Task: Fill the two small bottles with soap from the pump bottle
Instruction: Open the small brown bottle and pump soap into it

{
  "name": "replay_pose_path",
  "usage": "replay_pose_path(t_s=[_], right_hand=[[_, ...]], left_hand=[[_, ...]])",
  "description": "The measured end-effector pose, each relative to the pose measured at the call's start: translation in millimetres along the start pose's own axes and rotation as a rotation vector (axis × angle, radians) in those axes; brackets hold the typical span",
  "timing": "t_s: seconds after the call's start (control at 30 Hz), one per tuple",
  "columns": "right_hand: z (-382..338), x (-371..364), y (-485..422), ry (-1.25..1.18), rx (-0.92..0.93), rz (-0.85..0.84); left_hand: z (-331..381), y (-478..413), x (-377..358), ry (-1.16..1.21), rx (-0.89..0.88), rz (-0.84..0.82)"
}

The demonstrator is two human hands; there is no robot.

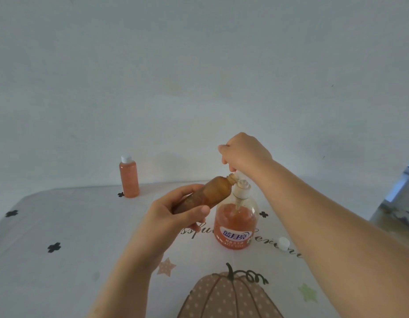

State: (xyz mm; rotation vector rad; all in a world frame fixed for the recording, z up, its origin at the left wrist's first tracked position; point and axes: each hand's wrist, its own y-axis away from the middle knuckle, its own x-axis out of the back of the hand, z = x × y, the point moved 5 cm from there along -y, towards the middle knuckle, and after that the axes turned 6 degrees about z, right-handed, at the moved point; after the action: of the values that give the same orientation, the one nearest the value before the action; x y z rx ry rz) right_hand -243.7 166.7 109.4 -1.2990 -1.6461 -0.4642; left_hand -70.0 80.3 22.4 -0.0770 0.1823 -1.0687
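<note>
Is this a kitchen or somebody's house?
Probably a home table against a plain wall. The pumpkin-print tablecloth and the soap pump bottle suggest a house; nothing shows a kitchen.

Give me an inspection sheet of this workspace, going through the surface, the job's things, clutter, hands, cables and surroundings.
Surface: table under a pale cloth printed with a pumpkin, stars, black clovers and script.
Job's things: pump bottle upright, about half full of orange soap; filled small bottle capped, standing at the far left edge; open small bottle tilted, mouth at the pump spout; loose white cap right of the pump bottle.
Clutter: nothing seen.
Hands: left hand holds the open small bottle; right hand on the pump head.
Cables: nothing seen.
Surroundings: plain pale wall; blurred items at the right edge, cannot tell.
</note>
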Motion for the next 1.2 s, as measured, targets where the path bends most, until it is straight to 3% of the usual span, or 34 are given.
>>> replay_pose_path(t_s=[0.17, 0.5, 1.2], right_hand=[[0, 10, 2, -0.127, -0.068, -0.024], [-3, 1, 6, 0.132, 0.070, 0.034], [9, -15, 7, 0.057, -0.028, -0.052]], left_hand=[[0, 1, 0, 0.026, 0.007, 0.012], [0, 1, 2, 0.030, 0.003, 0.060], [-5, -3, 2, -0.014, 0.032, 0.096]])
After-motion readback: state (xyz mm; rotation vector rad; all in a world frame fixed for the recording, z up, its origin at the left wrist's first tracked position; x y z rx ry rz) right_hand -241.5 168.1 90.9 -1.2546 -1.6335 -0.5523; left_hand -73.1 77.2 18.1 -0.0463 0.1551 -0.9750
